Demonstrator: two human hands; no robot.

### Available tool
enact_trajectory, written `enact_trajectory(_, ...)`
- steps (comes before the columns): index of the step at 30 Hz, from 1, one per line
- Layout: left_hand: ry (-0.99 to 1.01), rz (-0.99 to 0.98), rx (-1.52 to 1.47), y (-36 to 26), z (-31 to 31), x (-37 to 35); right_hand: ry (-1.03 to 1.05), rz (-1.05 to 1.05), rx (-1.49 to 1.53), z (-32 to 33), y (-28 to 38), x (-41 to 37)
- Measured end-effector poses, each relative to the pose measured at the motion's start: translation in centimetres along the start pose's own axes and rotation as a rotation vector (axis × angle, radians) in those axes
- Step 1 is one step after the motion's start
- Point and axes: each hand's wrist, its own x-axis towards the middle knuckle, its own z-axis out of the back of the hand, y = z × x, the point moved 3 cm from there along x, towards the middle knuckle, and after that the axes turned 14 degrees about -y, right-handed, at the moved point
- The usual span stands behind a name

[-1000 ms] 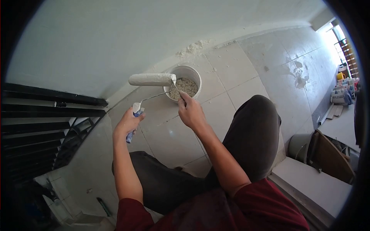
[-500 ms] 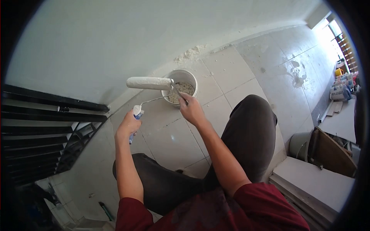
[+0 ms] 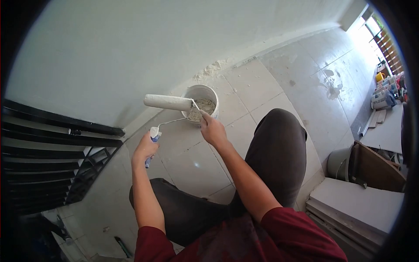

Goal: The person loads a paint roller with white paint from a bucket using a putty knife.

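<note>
My left hand (image 3: 145, 147) is closed around the blue-and-white handle (image 3: 154, 134) of a paint roller. Its white, coated sleeve (image 3: 168, 102) lies level over the near left rim of a white bucket (image 3: 214, 94). Inside the bucket is a lumpy, off-white mixture (image 3: 205, 107). With fingers pinched together, my right hand (image 3: 214, 131) grips a thin scraper, mostly hidden by the fingers; its tip is by the right end of the roller sleeve, above the bucket.
Pale crumbs (image 3: 211, 70) lie along the foot of the wall (image 3: 109, 52). A black slatted metal gate (image 3: 43, 153) is at left. At right are a grey bucket (image 3: 339, 163), a brown board (image 3: 377, 168) and stacked white panels (image 3: 358, 201).
My right hand has turned at the roller's end, and the scraper's dark handle no longer shows. The roller remains over the bucket in my left hand. The camera view has shifted slightly.
</note>
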Motion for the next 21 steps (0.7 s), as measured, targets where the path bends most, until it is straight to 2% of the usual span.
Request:
enact_trajectory(1,-0.005,-0.004,-0.01,0.2,-0.1,0.1,-0.131,0.063,0.129,0.0,0.0,0.1)
enact_trajectory(2,-0.009,-0.002,-0.011,0.4,-0.2,0.3,-0.128,0.066,0.132,-0.4,-0.3,0.3)
enact_trajectory(4,0.036,0.04,-0.066,1.0,-0.6,0.5,0.107,-0.345,0.469,-0.2,0.2,0.7)
enact_trajectory(5,0.037,0.044,-0.067,1.3,-0.6,0.6,0.111,-0.346,0.468,0.6,1.0,0.8)
enact_trajectory(7,0.058,0.068,-0.095,1.6,-0.6,0.8,0.259,-0.757,0.599,2.2,2.4,0.2)
enact_trajectory(11,0.044,0.068,-0.082,1.8,-0.8,0.9,0.257,-0.758,0.567,0.9,1.4,0.2)
enact_trajectory(13,0.054,0.108,-0.118,1.8,-0.8,0.7,-0.139,-0.05,0.465,-0.4,0.3,0.8)
enact_trajectory(17,0.061,0.118,-0.092,1.5,-0.5,0.6,-0.125,-0.028,0.271,0.0,0.4,0.3)
enact_trajectory(19,0.084,0.13,-0.11,0.9,-0.3,0.1,0.041,-0.094,0.105,0.7,1.3,0.1)
enact_trajectory(21,0.1,0.151,-0.131,1.3,-0.4,0.4,0.077,-0.091,0.036,1.7,2.4,0.1)
